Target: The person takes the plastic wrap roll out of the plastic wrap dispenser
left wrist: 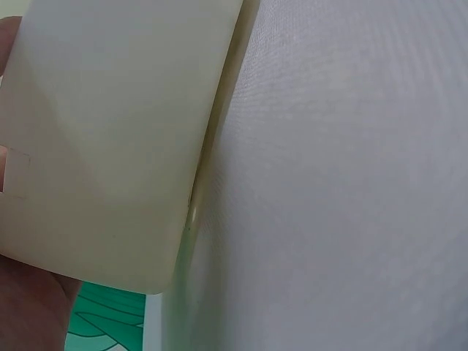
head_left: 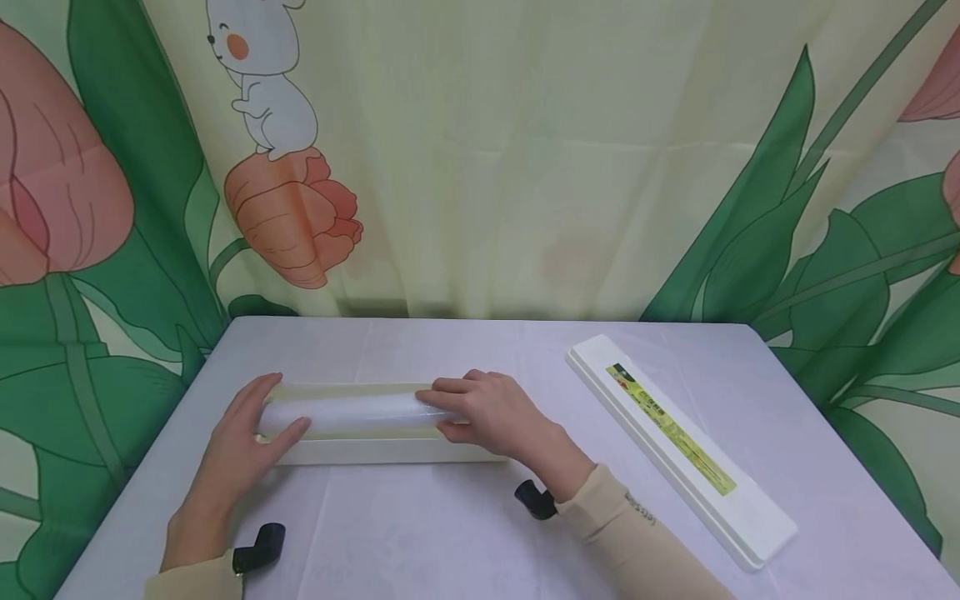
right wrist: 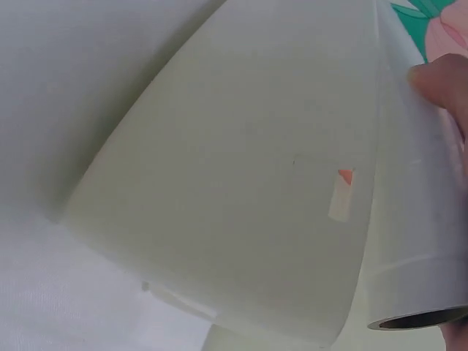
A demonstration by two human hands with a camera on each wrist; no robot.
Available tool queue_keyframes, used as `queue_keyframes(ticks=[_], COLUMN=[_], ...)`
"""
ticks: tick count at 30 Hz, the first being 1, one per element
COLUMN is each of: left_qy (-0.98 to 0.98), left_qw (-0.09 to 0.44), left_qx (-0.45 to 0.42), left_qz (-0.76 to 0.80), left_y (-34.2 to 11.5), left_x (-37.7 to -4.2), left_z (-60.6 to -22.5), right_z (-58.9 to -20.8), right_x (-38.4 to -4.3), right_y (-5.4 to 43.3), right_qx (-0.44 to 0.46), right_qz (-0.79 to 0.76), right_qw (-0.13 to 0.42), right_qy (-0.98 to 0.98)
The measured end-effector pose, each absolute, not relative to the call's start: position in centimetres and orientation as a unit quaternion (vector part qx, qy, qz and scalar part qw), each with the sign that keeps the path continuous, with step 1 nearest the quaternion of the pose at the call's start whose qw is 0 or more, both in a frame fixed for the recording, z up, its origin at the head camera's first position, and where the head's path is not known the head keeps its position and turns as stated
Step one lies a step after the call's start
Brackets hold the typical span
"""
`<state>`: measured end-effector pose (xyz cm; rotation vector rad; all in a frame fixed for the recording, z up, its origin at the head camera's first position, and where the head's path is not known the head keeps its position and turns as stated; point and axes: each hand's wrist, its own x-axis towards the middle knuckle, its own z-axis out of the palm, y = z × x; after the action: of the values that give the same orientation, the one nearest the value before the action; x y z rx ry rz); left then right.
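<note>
A roll of clear plastic wrap point(head_left: 352, 414) lies lengthwise in a long, open white box point(head_left: 375, 452) on the table. My left hand point(head_left: 236, 442) holds the roll's left end, with the thumb across its front and the fingers at the back. At the opposite end, my right hand point(head_left: 491, 412) grips the roll between fingers and thumb. In the right wrist view, the roll point(right wrist: 413, 219) shows its hollow core beside the box's front wall point(right wrist: 227, 161), which has a small slot. In the left wrist view, the box wall point(left wrist: 110, 131) hides most of my left hand.
To the right, a long white lid point(head_left: 750, 517) with a yellow-green label lies slanted on the table. A white cloth point(head_left: 420, 533) covers the tabletop. Behind it hangs a curtain point(head_left: 510, 167) printed with tulips and a white animal.
</note>
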<state>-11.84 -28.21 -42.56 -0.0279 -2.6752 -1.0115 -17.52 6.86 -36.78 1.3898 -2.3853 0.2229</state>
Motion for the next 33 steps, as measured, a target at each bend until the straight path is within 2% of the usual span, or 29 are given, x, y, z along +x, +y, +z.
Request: queue_keyframes(ticks=[7,19,33], left_qy=[-0.926,-0.924,-0.925], left_qw=[0.128,0.118,0.104], left_qx=[-0.007,0.002,0.02], left_qz=[-0.356,-0.364,-0.364], left_y=[-28.1,-28.2,-28.2], left_x=[-11.8,-11.9,-11.7], left_z=[-42.5,-42.3,-42.2], right_z=[-37.3,-37.2,-36.8], right_x=[-17.8,-17.9,-17.3], right_y=[7.2,9.0,11.2], right_qx=[0.524,0.511,0.486], right_qz=[0.095,0.053,0.028], right_qw=[0.201,0.311,0.346], right_qy=[-0.822,-0.8,-0.802])
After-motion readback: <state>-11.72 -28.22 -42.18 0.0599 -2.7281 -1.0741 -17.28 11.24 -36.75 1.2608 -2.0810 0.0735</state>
